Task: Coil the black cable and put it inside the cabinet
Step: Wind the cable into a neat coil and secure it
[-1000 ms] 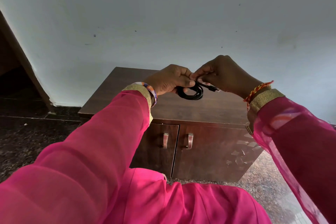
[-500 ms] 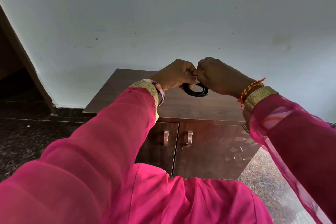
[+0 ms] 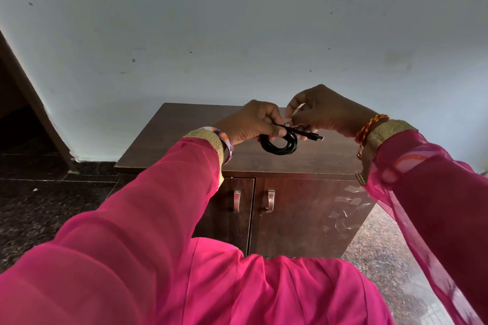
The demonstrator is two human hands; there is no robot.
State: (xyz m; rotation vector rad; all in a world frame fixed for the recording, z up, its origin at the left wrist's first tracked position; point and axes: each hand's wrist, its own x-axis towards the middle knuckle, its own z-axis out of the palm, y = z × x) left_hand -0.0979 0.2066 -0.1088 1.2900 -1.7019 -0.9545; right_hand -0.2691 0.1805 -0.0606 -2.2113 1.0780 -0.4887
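The black cable (image 3: 280, 143) is wound into a small round coil held above the cabinet top. My left hand (image 3: 253, 121) grips the top of the coil. My right hand (image 3: 324, 111) pinches the cable's free end beside the coil, and a short tail with a metal plug (image 3: 318, 138) sticks out to the right under its fingers. The low dark brown wooden cabinet (image 3: 190, 134) stands against the wall below both hands. Its two doors (image 3: 303, 214) are closed, each with a metal handle near the middle seam.
A pale wall rises behind the cabinet. Dark speckled floor (image 3: 39, 208) lies to the left, lighter speckled floor (image 3: 383, 253) to the right. A dark slanted edge (image 3: 23, 92) runs down the far left. My pink sleeves and lap fill the lower frame.
My hands went from pressed together over the coil to slightly apart. The plug end, hidden half a second ago, now sticks out to the right again. The coil stays in my left hand.
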